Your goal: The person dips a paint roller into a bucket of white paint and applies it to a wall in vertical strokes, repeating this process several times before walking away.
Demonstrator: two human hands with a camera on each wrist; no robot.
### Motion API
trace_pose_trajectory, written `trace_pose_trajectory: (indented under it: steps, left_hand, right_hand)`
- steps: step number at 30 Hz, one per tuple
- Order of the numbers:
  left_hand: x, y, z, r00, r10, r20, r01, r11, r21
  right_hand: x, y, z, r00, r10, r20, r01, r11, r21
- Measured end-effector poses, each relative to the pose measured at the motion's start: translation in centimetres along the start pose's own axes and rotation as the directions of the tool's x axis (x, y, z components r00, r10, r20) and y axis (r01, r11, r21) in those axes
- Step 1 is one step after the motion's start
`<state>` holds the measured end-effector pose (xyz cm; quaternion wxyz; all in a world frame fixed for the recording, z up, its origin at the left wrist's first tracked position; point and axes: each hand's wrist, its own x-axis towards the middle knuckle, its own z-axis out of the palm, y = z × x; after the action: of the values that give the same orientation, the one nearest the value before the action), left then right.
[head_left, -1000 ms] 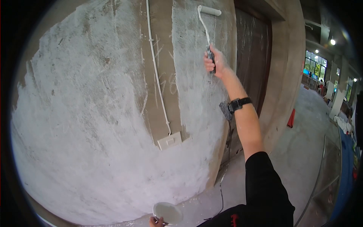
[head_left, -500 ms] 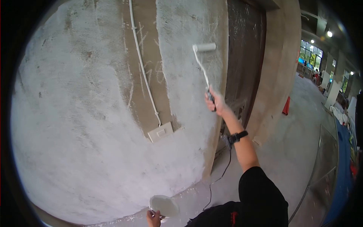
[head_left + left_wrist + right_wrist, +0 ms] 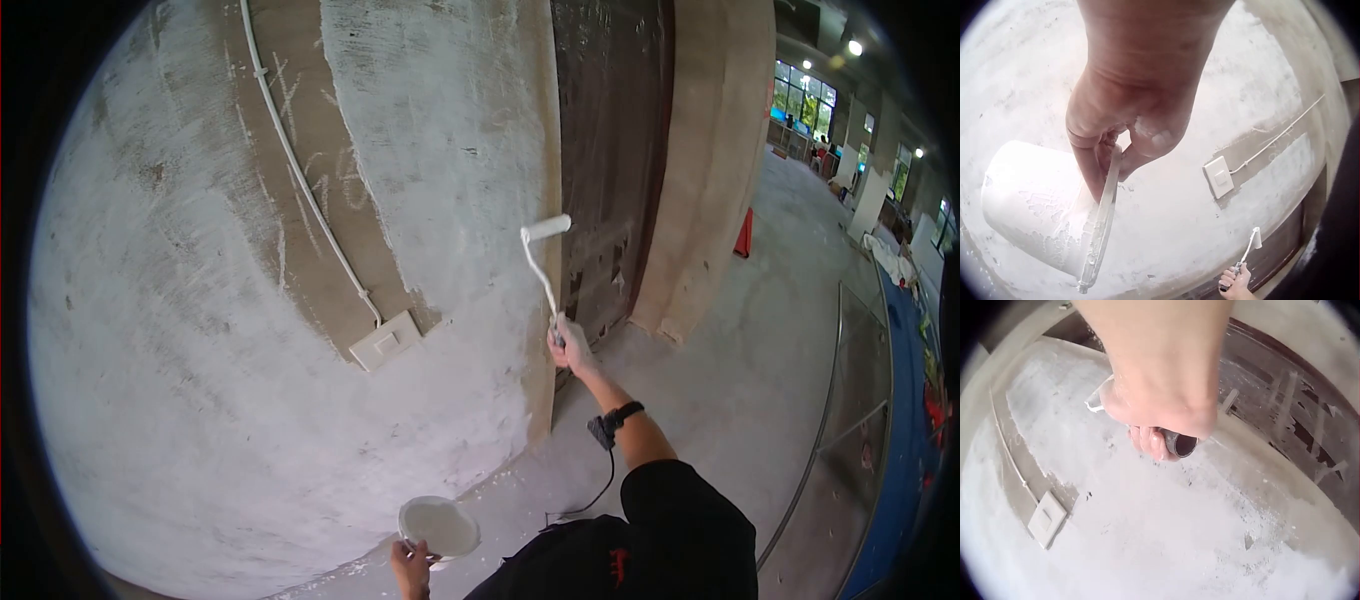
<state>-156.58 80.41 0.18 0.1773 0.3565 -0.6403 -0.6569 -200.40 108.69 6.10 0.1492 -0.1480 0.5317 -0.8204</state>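
Note:
My right hand (image 3: 570,347) grips the dark handle of a paint roller (image 3: 546,228), its white sleeve up at the wall's right edge beside the dark door. In the right wrist view the fingers of that hand curl round the handle (image 3: 1184,445), whose hollow end faces the camera. Low in the head view, my left hand (image 3: 411,568) holds a white bucket (image 3: 440,527) by its rim. The left wrist view shows thumb and fingers pinching the rim of this paint-streaked bucket (image 3: 1035,200). The wall (image 3: 450,140) carries patchy white paint.
A bare strip of wall holds a white conduit (image 3: 308,190) leading down to a switch plate (image 3: 386,341). Right of the painted part is a dark door (image 3: 612,130). A red cone-like object (image 3: 743,235) stands on the floor, with a metal-framed panel (image 3: 835,430) nearer. A cable (image 3: 603,487) hangs from the right wrist.
My right hand has brought the roller down the wall from near the top. The head view has swung, shifting the switch plate left. The left hand keeps hold of the bucket.

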Motion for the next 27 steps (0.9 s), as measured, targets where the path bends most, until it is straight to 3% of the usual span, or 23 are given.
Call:
trace_pose_trajectory:
  steps: [2, 8, 13, 17, 27]
  left_hand:
    - [-0.2, 0.3, 0.7, 1.0, -0.011, 0.012, 0.011, 1.0, -0.019]
    - [0.9, 0.4, 2.4, 1.0, 0.001, 0.027, -0.002, 0.999, 0.032]
    - [1.6, -0.2, 3.5, 0.999, -0.013, 0.034, 0.012, 1.0, 0.026]
    - [1.7, -0.6, 4.7, 0.999, -0.012, 0.041, 0.011, 1.0, 0.024]
    - [2.0, 1.1, 7.6, 0.997, -0.04, 0.06, 0.031, 0.989, 0.148]
  right_hand:
    - [1.8, -2.5, -0.9, 1.0, 0.0, 0.003, 0.0, 1.0, 0.002]
    - [8.8, -11.9, -0.5, 0.978, -0.06, 0.198, 0.046, 0.996, 0.071]
    - [11.9, -20.7, 1.4, 0.95, -0.176, 0.259, 0.174, 0.984, 0.031]
    - [10.6, -19.4, 0.2, 0.954, -0.134, 0.269, 0.138, 0.99, 0.007]
    - [2.9, -1.1, -6.8, 0.976, 0.148, 0.16, -0.15, 0.989, 0.0]
